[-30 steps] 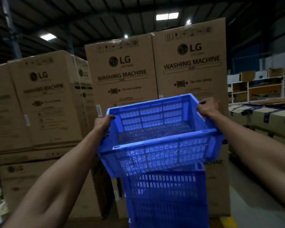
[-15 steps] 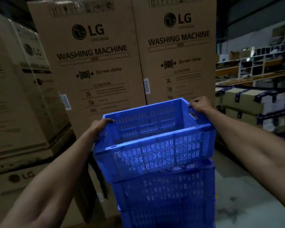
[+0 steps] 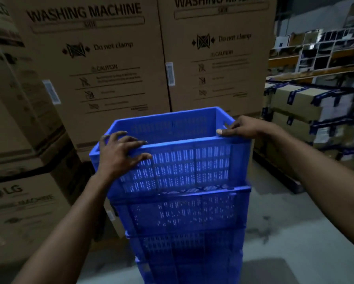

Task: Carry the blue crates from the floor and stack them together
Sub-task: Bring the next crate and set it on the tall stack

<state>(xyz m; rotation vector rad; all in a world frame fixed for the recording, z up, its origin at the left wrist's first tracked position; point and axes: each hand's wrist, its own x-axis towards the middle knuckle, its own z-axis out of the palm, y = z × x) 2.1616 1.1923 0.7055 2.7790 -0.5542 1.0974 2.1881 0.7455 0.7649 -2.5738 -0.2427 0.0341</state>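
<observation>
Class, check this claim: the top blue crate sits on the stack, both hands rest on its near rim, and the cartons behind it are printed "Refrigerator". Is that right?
Not quite. The head view shows the cartons printed "Washing Machine". The rest holds: the top blue crate sits on the stack, with the left hand and right hand on its near rim.

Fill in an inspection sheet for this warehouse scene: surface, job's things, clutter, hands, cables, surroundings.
Surface: grey concrete floor, stained.
Job's things: top blue crate sits on the crate stack, slightly askew.
Clutter: nothing seen.
Hands: left hand is spread over the top crate's near left corner; right hand is on its right rim, thumb along the edge.
Cables: nothing seen.
Surroundings: washing machine cartons behind; strapped boxes and shelving at right.
</observation>
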